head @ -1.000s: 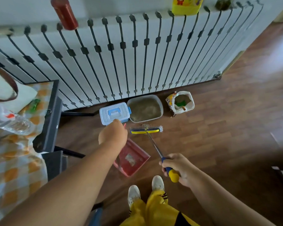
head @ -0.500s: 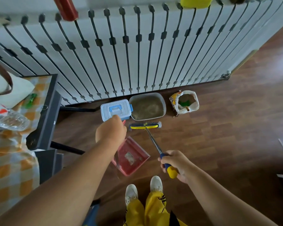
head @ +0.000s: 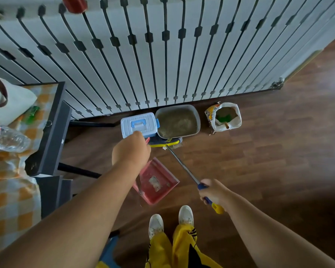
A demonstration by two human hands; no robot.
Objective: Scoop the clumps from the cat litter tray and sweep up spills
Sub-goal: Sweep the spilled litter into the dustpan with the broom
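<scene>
Against the far railing, on the wooden floor (head: 259,151), I see the grey litter tray (head: 197,120) filled with sandy litter, with a white box with a blue handle (head: 137,123) touching its left side and an open litter bag (head: 237,120) just to its right, a green scoop (head: 222,118) lying inside the bag.

My right hand (head: 214,192) is curled tight round the blue and yellow grip at the near end of the broom (head: 184,169). Its metal shaft runs away from me and to the left, and the blue and yellow brush head sits on the floor right against the near edge of the tray.

My left hand (head: 131,153) is closed in a fist above the floor, and a bit of red handle pokes out past the knuckles. The red dustpan (head: 159,182) hangs below that fist, tilted, with a small pale clump lying in it. From this angle I cannot make out the fingers themselves.

Near me are white shoes (head: 156,225) and yellow trousers. At the left stands a dark table (head: 52,132) with an orange checked cloth, a clear plastic bottle (head: 8,139) lying on it.
</scene>
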